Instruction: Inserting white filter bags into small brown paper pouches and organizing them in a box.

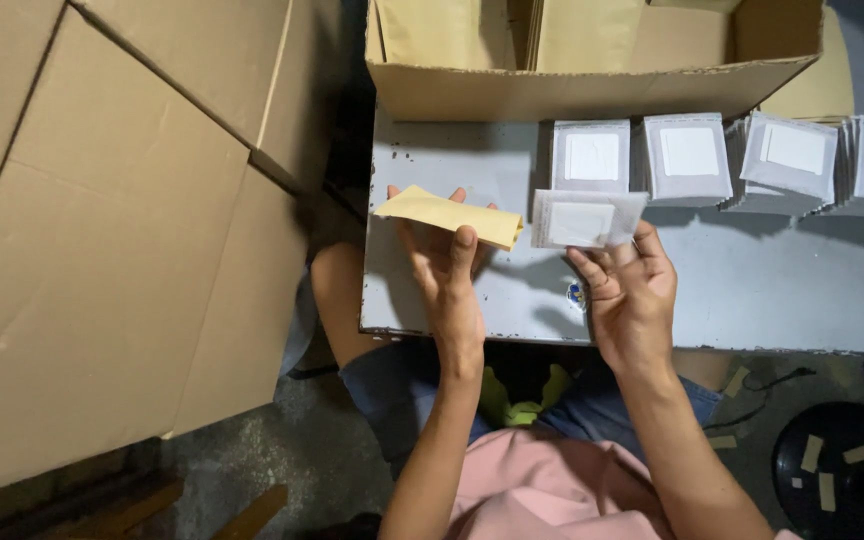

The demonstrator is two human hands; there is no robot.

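A flat yellow-brown paper envelope (449, 215) is held above the near-left part of the grey metal desk (752, 290), resting tilted across the fingers of the left hand (447, 265), with the thumb pressed up against its near long edge. Just to the right of the envelope, almost touching its right end, a small translucent plastic pouch with a white square pad inside (584, 219) is pinched along its lower edge by the fingertips of the right hand (632, 290). The left grip is judged loose: the palm is open and the envelope is only balanced on spread fingers and steadied by the thumb, so it could slide off toward the desk if the hand were tilted further. The right grip is narrow and closed on the pouch's edge alone; the slick film could slip, or the pouch could sag and catch on the envelope's end instead of meeting its mouth. Whether the envelope's mouth is open cannot be told. Beyond the envelope, to its right along the far side of the desk, four stacks of similar clear pouches (690, 157) are ranged in a row; they lean on one another and could be knocked over by a careless reach. Behind them an open brown cardboard box holding more yellow-brown envelopes (572, 90) is set, and to the left of the envelope large flattened sheets of brown cardboard (102, 250) are propped.
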